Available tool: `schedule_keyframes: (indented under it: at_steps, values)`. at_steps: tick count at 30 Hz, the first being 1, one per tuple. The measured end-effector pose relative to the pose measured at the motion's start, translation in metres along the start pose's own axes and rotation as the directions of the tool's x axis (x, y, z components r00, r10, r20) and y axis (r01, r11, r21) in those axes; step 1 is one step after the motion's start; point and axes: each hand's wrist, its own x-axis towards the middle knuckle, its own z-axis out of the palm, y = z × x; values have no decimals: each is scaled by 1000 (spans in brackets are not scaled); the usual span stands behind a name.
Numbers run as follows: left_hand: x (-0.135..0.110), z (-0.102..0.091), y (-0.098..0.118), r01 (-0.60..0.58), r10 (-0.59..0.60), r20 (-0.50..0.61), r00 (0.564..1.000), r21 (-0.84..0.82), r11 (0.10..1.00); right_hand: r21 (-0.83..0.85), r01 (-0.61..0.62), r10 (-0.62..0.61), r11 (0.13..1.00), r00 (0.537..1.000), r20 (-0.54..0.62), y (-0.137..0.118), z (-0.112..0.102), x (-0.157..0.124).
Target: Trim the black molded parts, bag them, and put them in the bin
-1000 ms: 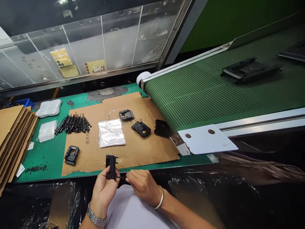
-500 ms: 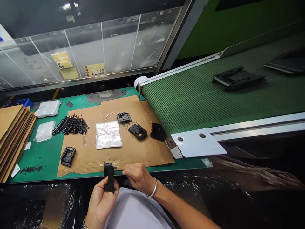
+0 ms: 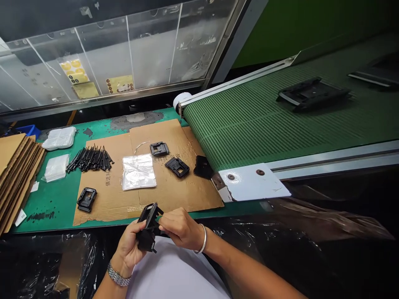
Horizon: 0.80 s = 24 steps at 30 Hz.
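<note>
My left hand is closed around a black plastic bracket, which it holds tilted just off the table's front edge. The bracket has a window-like opening at its upper end. My right hand is pinched against the bracket's right side; what lies between its fingertips is hidden. Beyond the hands, a black plastic frame and a similar frame lie on the cardboard sheet. Another such frame rests at the sheet's left front corner. A stack of clear plastic bags lies mid-sheet.
A heap of black pins or screws sits at the left, near more bag stacks. Cardboard sheets are piled at the far left. The green conveyor belt slopes in from the right, carrying a black part.
The bracket has turned from upright, narrow side showing, to a tilted pose with its opening visible. My right hand has come in against it. The view has shifted slightly.
</note>
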Motion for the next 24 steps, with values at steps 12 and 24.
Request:
schedule_keyframes:
  at_steps: [12, 24]
  values:
    - [7, -5, -5, -146, 146, -47, 988, -7, 989, 32, 52, -53, 998, 998, 19, -9, -17, -11]
    - [-7, -8, -11, -293, 238, 203, 950, 311, 904, 149, -269, 279, 951, 959, -50, -2, -4, 1]
